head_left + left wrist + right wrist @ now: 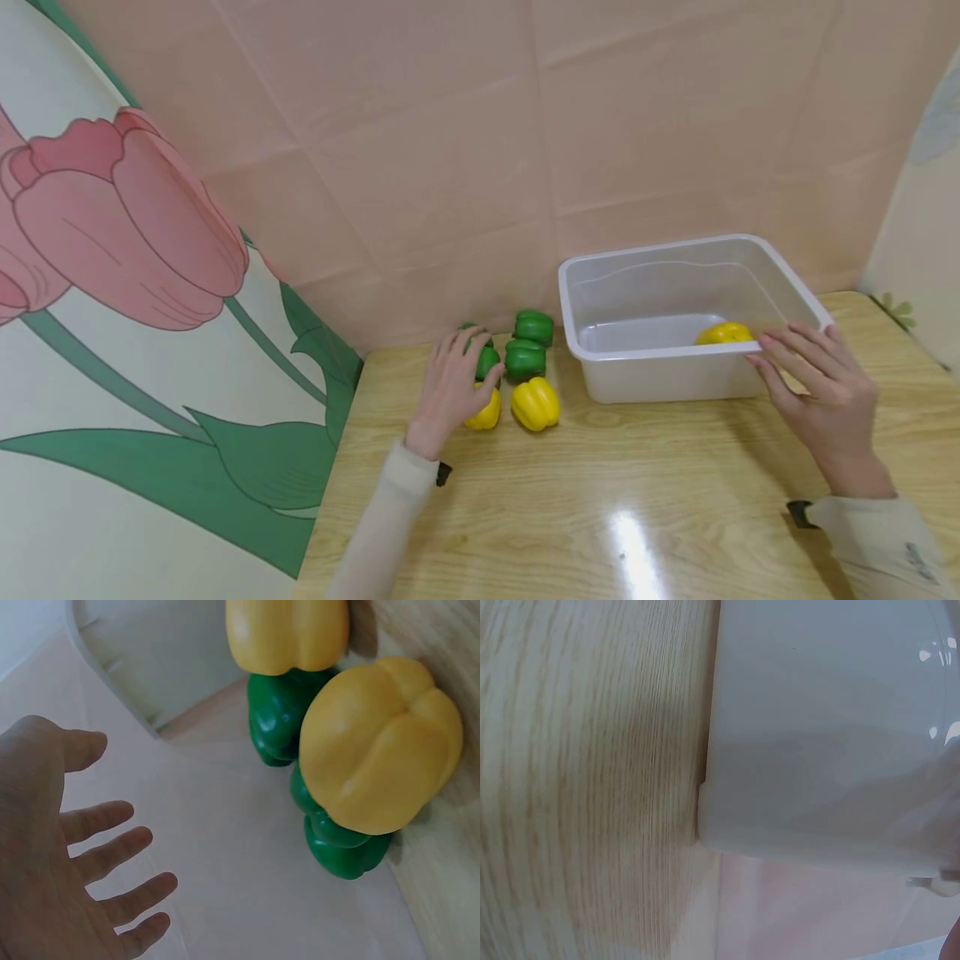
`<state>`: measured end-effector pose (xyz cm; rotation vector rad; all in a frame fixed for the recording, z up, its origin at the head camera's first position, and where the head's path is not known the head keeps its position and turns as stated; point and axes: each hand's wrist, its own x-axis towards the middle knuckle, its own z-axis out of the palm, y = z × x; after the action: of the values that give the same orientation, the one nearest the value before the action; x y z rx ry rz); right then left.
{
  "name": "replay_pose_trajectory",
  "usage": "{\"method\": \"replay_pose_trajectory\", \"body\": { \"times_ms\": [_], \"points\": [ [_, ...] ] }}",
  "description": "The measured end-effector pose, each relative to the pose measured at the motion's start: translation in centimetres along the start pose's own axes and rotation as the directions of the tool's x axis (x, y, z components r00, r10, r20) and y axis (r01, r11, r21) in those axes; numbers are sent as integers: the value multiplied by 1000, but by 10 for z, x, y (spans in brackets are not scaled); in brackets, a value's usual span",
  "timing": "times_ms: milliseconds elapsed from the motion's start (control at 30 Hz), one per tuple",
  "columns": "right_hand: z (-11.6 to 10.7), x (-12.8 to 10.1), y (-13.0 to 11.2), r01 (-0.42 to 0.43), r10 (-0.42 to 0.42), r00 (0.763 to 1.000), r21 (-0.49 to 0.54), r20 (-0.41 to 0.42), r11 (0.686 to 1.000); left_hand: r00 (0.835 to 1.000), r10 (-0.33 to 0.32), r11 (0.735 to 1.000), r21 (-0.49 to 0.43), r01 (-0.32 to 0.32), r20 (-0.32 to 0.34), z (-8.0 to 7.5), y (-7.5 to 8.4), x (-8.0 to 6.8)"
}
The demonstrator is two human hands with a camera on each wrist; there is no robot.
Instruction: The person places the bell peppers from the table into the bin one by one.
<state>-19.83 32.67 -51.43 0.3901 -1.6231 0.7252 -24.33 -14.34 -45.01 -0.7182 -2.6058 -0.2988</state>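
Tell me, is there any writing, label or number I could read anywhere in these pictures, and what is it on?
No text can be read in any view.
Right sleeve cuff: a small dark mark, too small and blurred to read.
Peppers, clear plastic tub, wooden table, tulip-patterned panel: no labels, numbers or signs.

Peppers (pixel 525 375) clustered on table (pixel 600 500), left of tub (pixel 675 367) (one pepper (pixel 723 333) inside), wall (pixel 525 125) behind

No readable text

The right sleeve (pixel 892 546) bears a small mark, too blurred to read; nothing else carries lettering.
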Motion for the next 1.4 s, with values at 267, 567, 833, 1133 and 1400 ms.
{"method": "replay_pose_trajectory", "body": {
  "times_ms": [267,567,833,1133,1400],
  "points": [
    [1,2,0,-8,8,1000,6,3,1000,999,-44,999,7,44,27,11,-3,-15],
    [0,2,-1,-12,12,1000,9,-6,1000,995,-72,997,16,71,62,21,-6,-28],
    [-1,-1,-1,-14,14,1000,16,4,1000,991,-104,995,3,105,82,28,-5,-41],
    [-1,0,-1,-8,8,1000,14,-14,1000,985,-136,990,-22,139,106,34,-2,-49],
    [0,1,-3,-10,10,1000,15,-18,1000,981,-155,986,-42,161,121,41,-2,-55]
  ]
}}
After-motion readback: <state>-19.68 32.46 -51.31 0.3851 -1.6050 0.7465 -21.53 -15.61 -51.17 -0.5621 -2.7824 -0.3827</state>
